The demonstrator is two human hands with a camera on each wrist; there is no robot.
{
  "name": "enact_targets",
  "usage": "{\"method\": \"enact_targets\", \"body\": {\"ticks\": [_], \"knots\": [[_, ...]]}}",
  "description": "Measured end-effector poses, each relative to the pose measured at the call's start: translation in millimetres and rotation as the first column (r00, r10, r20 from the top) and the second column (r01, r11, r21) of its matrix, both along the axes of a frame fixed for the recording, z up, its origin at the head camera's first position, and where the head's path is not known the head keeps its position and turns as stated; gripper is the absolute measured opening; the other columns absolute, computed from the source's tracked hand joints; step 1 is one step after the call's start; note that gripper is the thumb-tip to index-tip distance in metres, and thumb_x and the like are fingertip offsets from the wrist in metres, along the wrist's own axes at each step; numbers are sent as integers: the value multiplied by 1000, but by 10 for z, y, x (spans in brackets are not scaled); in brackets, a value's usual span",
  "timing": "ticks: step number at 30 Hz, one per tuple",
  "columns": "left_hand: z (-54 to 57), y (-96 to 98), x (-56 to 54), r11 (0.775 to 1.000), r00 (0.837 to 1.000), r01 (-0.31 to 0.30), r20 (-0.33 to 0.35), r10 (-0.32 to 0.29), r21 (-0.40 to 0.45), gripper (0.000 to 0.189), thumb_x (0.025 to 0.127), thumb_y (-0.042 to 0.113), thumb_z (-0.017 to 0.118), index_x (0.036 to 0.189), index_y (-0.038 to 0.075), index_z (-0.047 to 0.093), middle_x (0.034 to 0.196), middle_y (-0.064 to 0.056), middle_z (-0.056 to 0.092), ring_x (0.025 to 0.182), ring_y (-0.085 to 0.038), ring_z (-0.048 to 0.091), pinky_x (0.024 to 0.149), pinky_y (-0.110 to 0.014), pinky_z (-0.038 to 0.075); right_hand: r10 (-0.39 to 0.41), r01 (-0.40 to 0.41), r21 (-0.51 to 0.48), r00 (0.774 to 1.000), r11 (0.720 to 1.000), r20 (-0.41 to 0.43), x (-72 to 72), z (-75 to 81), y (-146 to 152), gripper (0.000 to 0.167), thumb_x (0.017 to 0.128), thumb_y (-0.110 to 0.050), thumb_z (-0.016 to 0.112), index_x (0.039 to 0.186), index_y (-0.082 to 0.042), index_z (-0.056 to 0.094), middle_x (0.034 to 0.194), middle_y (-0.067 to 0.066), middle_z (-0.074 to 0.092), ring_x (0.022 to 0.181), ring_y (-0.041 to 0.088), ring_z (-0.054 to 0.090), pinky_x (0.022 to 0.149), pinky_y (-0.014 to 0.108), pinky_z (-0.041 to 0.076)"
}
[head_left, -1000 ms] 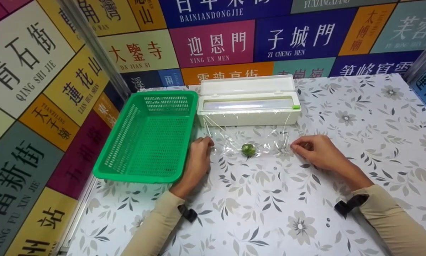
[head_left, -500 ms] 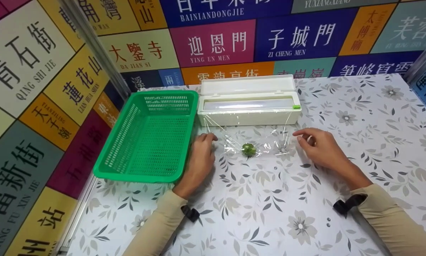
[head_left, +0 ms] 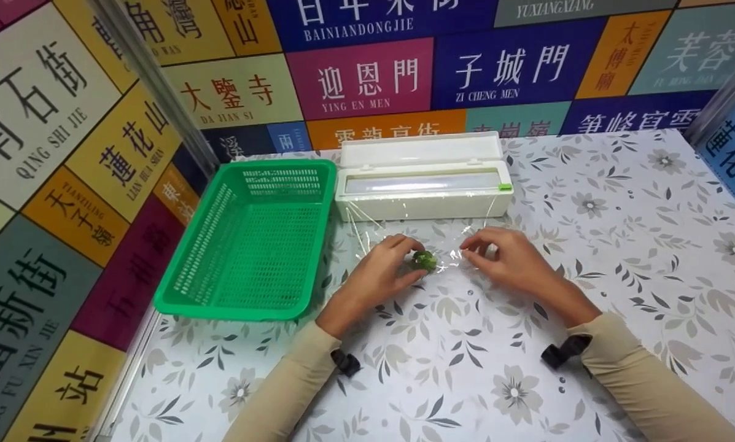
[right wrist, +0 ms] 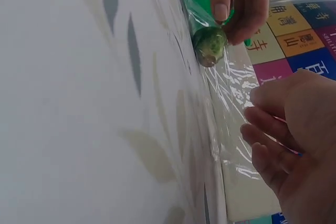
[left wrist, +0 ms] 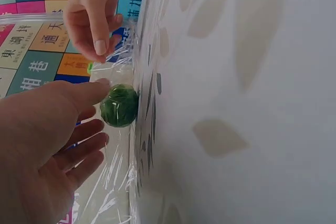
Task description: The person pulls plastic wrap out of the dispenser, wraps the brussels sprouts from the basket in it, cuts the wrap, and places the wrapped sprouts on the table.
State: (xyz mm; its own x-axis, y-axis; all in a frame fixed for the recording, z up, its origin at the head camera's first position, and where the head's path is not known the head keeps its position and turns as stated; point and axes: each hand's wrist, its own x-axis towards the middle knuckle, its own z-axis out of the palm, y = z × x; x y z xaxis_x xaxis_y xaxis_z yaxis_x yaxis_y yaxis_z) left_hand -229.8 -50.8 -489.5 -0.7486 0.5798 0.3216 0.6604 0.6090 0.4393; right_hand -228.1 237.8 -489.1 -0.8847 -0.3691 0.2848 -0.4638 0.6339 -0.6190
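Note:
A small round green vegetable, seemingly a Brussels sprout [head_left: 424,260], lies on the table with clear cling film [right wrist: 233,85] over it. The film stretches down from a white cling film dispenser box [head_left: 425,205] whose lid stands up. My left hand [head_left: 379,270] is around the sprout's left side, thumb in front and fingers behind, loosely bent. In the left wrist view its thumb meets the sprout's edge; whether it presses is unclear. To the right of the sprout, my right hand [head_left: 508,261] has loosely bent fingers at the film's edge, with no grip visible.
A green plastic basket [head_left: 306,301] stands to the left, close to the dispenser. A flower-patterned white cloth [head_left: 465,393] covers the table. Panels with printed Chinese characters [head_left: 367,80] form the walls behind and at the left.
Both hands have come inward from the film's two sides. My left hand has left the basket's edge for the sprout; my right hand has moved left, closer to it. The view has shifted slightly.

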Motion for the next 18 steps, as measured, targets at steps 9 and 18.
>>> {"method": "enact_targets", "body": {"ticks": [9,18], "knots": [[-9,28,-61,1000,999,15,46,-15,1,20,98,15,80,117,10,75,118,-6,75,114,-22,73,102,-34,60,81,-81,39,997,996,10,-30,-18,-309,16,95,-14,83,110,-13,82,105,1,80,97,20,73,82,38,61],[-4,77,-102,1000,998,0,60,-2,20,21,102,16,76,120,7,76,120,-8,78,114,-22,76,100,-31,61,73,-71,93,997,993,-22,-80,-56,-425,17,91,-16,86,108,-15,82,105,2,80,99,25,72,92,47,55]]}}
